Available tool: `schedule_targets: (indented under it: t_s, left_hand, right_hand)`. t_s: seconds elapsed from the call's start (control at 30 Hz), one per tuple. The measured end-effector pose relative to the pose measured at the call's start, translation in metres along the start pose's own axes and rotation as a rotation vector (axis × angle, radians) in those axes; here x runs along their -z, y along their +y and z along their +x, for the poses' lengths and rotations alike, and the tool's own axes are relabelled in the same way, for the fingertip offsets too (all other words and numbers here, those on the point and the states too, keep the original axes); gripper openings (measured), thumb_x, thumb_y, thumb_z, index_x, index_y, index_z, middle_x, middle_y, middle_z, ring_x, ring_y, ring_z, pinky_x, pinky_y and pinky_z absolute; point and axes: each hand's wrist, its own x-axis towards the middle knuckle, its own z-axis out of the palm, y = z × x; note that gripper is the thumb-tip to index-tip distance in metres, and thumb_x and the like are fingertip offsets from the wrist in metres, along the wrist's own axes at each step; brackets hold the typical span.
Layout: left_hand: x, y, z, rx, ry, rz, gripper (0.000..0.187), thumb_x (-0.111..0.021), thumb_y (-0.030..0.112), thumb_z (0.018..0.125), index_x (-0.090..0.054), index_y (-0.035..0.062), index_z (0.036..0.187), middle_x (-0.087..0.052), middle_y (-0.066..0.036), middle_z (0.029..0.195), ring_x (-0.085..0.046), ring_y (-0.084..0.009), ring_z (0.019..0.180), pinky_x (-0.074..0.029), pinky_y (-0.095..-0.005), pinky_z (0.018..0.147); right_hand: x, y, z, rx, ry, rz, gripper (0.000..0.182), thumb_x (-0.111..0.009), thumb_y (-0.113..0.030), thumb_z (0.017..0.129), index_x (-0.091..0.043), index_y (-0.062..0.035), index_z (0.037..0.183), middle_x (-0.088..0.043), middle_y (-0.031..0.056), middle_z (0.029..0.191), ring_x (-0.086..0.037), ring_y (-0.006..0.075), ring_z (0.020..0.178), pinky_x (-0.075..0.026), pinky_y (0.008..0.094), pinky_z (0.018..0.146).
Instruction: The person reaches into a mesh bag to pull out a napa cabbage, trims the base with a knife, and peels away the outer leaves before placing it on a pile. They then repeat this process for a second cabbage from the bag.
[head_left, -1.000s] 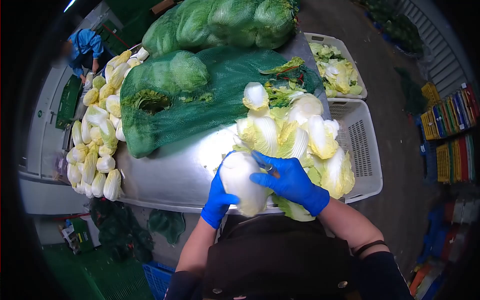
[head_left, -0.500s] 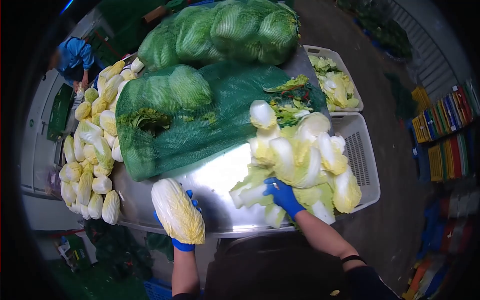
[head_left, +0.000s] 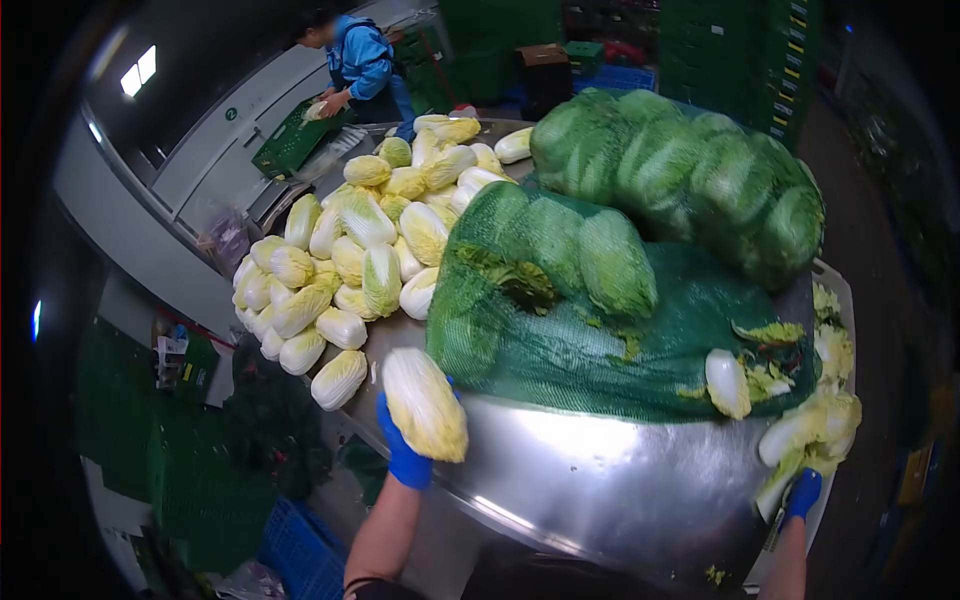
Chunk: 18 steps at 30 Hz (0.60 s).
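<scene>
In my left hand point(head_left: 408, 455) is a trimmed napa cabbage point(head_left: 425, 405), pale white and yellow, tilted above the table's near left edge. The blue-gloved fingers wrap round its underside and are mostly hidden. At the table's right edge, my right hand point(head_left: 803, 493), also gloved blue, is closed against loose cabbage leaves point(head_left: 815, 430); its fingertips are partly hidden. The leaves hang in a heap over a white crate point(head_left: 838, 285). A white-and-yellow leaf piece point(head_left: 728, 383) lies on the green mesh sack point(head_left: 600, 350), which has several cabbages inside.
A pile of trimmed cabbages point(head_left: 340, 260) covers the table's left side. Another full mesh sack point(head_left: 690, 170) lies at the back. The metal table point(head_left: 590, 480) shines in front. A person in blue point(head_left: 365, 60) handles a cabbage by a green crate point(head_left: 290, 140). A blue crate point(head_left: 310, 550) stands below left.
The view has swung left. My right hand has swept the leaf heap across the metal to the table's right edge. The cabbage stays in my left hand, now nearer the pile.
</scene>
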Motion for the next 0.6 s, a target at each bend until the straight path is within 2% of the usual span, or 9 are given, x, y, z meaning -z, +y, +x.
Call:
schedule_targets:
  t_s: [0.07,0.13,0.2,0.33,0.43,0.5,0.53,0.57,0.6]
  left_hand:
    - [0.012,0.040,0.053,-0.218,0.036,0.156,0.068,-0.043,0.059,0.087,-0.042,0.0112,0.136,-0.052,-0.021,0.125,-0.054,-0.0397,0.109,-0.045,-0.0538,0.092]
    - [0.022,0.082,0.104,-0.364,0.086,0.224,0.062,-0.044,0.054,0.089,-0.044,0.0122,0.134,-0.052,-0.014,0.128,-0.053,-0.0342,0.113,-0.042,-0.0504,0.097]
    - [0.021,0.121,0.152,-0.376,0.046,0.191,0.058,-0.048,0.050,0.089,-0.045,0.0130,0.133,-0.052,-0.010,0.130,-0.050,-0.0310,0.118,-0.037,-0.0488,0.102]
    - [0.035,0.186,0.239,-0.426,0.034,0.185,0.062,-0.054,0.049,0.085,-0.044,0.0139,0.135,-0.046,-0.010,0.138,-0.044,-0.0327,0.125,-0.030,-0.0534,0.107]
    - [0.061,0.242,0.296,-0.504,-0.013,0.211,0.062,-0.056,0.048,0.083,-0.044,0.0148,0.135,-0.042,-0.011,0.141,-0.041,-0.0351,0.127,-0.030,-0.0573,0.105]
    - [0.041,0.262,0.307,-0.551,0.220,0.074,0.059,-0.057,0.046,0.082,-0.044,0.0164,0.132,-0.040,-0.013,0.140,-0.036,-0.0398,0.128,-0.031,-0.0619,0.102]
    - [0.048,0.277,0.321,-0.693,0.286,0.094,0.051,-0.056,0.040,0.085,-0.044,0.0175,0.129,-0.039,-0.014,0.137,-0.033,-0.0427,0.128,-0.032,-0.0639,0.099]
    - [0.091,0.304,0.352,-0.914,0.141,0.232,0.045,-0.055,0.034,0.088,-0.044,0.0177,0.128,-0.043,-0.016,0.131,-0.036,-0.0426,0.125,-0.033,-0.0613,0.099]
    - [0.091,0.321,0.357,-0.787,-0.001,0.135,0.037,-0.050,0.027,0.091,-0.046,0.0143,0.126,-0.042,-0.017,0.132,-0.038,-0.0428,0.124,-0.035,-0.0595,0.100]
  right_hand:
    - [0.008,-0.064,-0.030,-0.334,0.155,0.307,0.017,-0.057,-0.027,0.090,-0.055,-0.0102,0.088,-0.047,-0.0029,0.064,-0.043,0.0069,0.048,-0.038,0.0241,0.044]
    - [0.004,-0.094,-0.066,-0.356,0.083,0.446,0.014,-0.057,-0.024,0.091,-0.054,-0.0104,0.091,-0.048,-0.0028,0.065,-0.042,0.0069,0.048,-0.037,0.0232,0.043]
    - [0.006,-0.180,-0.112,-0.482,-0.041,0.323,0.011,-0.057,-0.019,0.091,-0.055,-0.0098,0.097,-0.050,-0.0019,0.068,-0.042,0.0070,0.048,-0.038,0.0226,0.045]
    - [-0.014,-0.135,-0.152,-0.214,-0.007,0.367,0.012,-0.054,-0.015,0.091,-0.056,-0.0091,0.102,-0.050,-0.0024,0.067,-0.043,0.0065,0.049,-0.037,0.0222,0.046]
    - [-0.019,-0.134,-0.161,-0.098,0.006,0.372,0.011,-0.056,-0.017,0.091,-0.057,-0.0102,0.100,-0.050,-0.0026,0.064,-0.039,0.0063,0.039,-0.027,0.0221,0.034]
    - [-0.013,-0.187,-0.171,-0.370,-0.132,0.288,0.011,-0.056,-0.016,0.091,-0.058,-0.0114,0.100,-0.054,-0.0010,0.065,-0.039,0.0059,0.039,-0.028,0.0221,0.034]
    - [-0.018,-0.198,-0.172,-0.377,-0.124,0.278,0.011,-0.056,-0.016,0.091,-0.058,-0.0114,0.100,-0.054,-0.0010,0.065,-0.039,0.0059,0.039,-0.028,0.0221,0.034]
    - [-0.019,-0.207,-0.174,-0.433,-0.180,0.266,0.013,-0.054,-0.015,0.091,-0.058,-0.0103,0.102,-0.055,-0.0012,0.066,-0.043,0.0064,0.045,-0.032,0.0214,0.040]
    - [-0.017,-0.214,-0.178,-0.495,-0.229,0.253,0.015,-0.052,-0.013,0.091,-0.058,-0.0091,0.104,-0.056,-0.0013,0.066,-0.047,0.0069,0.051,-0.036,0.0207,0.045]
